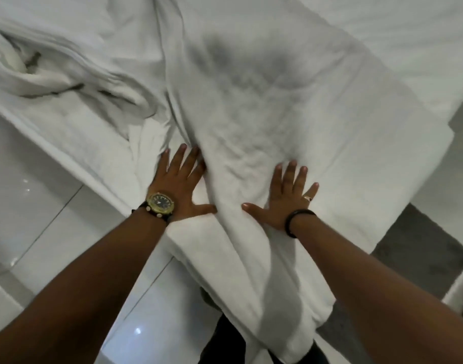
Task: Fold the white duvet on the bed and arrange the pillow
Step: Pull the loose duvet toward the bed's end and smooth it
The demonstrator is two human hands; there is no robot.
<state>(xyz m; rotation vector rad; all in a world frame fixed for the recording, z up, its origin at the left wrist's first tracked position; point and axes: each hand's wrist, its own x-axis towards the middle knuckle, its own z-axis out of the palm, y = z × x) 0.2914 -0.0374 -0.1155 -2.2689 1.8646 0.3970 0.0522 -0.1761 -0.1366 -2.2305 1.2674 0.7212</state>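
Now pressing flat with open hands, left hand (181,179) and right hand (288,195) gripping nothing, on the soft, floppy white duvet (264,114) mid-frame; best grabbed by its lower edge.

The white duvet (264,122) runs out of view at the top edge and at the lower edge, so its full extent cannot be told. The bed (75,143) is cut off at the left and top right, its mattress wholly covered by cloth. The left hand's fingers (191,164) vanish at their tips under a duvet fold. A dark shape (33,60) inside the bunched folds at upper left is too blurred to identify. No pillow can be made out.
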